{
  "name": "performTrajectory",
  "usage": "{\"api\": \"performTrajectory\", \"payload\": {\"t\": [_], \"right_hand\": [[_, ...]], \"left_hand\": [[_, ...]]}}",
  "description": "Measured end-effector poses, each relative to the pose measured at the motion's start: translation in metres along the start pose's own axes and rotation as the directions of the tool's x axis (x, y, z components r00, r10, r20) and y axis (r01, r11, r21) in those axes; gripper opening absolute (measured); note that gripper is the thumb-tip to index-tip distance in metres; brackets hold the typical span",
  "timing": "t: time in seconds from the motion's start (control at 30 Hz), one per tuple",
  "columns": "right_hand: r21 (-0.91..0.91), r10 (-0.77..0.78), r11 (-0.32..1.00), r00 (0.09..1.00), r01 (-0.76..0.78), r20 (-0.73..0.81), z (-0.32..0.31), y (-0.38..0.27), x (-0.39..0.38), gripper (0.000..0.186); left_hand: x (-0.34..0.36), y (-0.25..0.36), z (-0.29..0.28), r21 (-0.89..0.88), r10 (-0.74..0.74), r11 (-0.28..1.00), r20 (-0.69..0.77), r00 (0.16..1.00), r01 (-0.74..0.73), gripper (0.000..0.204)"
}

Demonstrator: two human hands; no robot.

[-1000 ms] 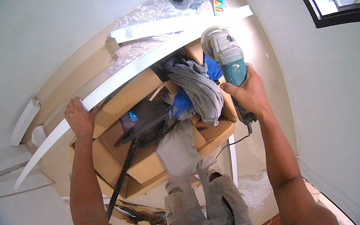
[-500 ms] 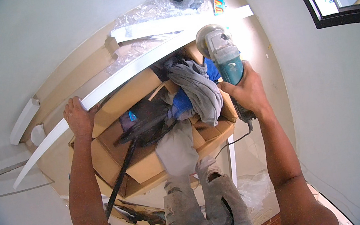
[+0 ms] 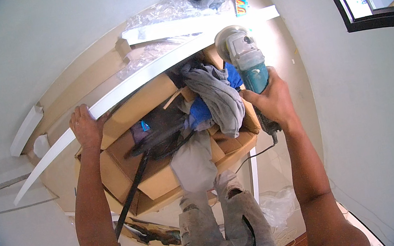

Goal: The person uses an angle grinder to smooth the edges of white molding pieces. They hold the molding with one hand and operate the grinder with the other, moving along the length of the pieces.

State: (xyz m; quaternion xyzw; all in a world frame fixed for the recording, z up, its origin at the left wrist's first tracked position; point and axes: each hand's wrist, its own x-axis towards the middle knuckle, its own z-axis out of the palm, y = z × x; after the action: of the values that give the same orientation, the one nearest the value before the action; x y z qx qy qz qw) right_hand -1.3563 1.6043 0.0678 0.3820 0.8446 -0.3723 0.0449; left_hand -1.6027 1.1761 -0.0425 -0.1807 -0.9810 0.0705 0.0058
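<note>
Smooth walls [image 3: 362,91] around creased cardboard box [image 3: 158,185] and rumpled grey cloth [image 3: 217,96]. Left hand [image 3: 87,130]: fingers curled over slim white strip [image 3: 140,81] along box's far edge. Right hand [image 3: 275,101]: fingers wrapped around teal, round-disced grinder [image 3: 252,74] near cloth.

Left forearm [image 3: 91,201] extended forward; left hand [image 3: 87,130] was clasped, left thumb [image 3: 102,119] spread inward. Right forearm [image 3: 308,167] extended forward; right hand [image 3: 276,102] was wrapped in grip, right thumb [image 3: 250,96] pointed inward.
</note>
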Motion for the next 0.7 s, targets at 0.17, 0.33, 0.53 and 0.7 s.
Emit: {"api": "performTrajectory", "payload": {"t": [0.17, 0.33, 0.53, 0.7], "right_hand": [[0.039, -0.013, 0.999, 1.0, 0.011, 0.027, 0.0058, -0.004, -0.0022, 0.065], [0.006, -0.004, 1.0, 1.0, 0.004, 0.011, 0.006, -0.0011, 0.0008, 0.064], [-0.017, 0.006, 1.0, 0.999, -0.007, -0.044, 0.0014, 0.0018, 0.0037, 0.063], [-0.03, 0.031, 0.999, 0.999, -0.032, -0.036, -0.0034, 0.0012, 0.0064, 0.062]], "left_hand": [[0.0013, 0.001, -0.0014, 0.011, -0.014, 1.0, 0.041, 0.999, 0.013, 0.069], [0.0022, -0.0014, 0.0017, -0.008, -0.03, 1.0, 0.056, 0.998, 0.031, 0.069], [-0.001, -0.0038, 0.0046, 0.004, -0.004, 1.0, -0.024, 1.0, 0.004, 0.066], [-0.0019, -0.0026, 0.0044, 0.019, 0.017, 1.0, -0.064, 0.998, -0.016, 0.065]]}}
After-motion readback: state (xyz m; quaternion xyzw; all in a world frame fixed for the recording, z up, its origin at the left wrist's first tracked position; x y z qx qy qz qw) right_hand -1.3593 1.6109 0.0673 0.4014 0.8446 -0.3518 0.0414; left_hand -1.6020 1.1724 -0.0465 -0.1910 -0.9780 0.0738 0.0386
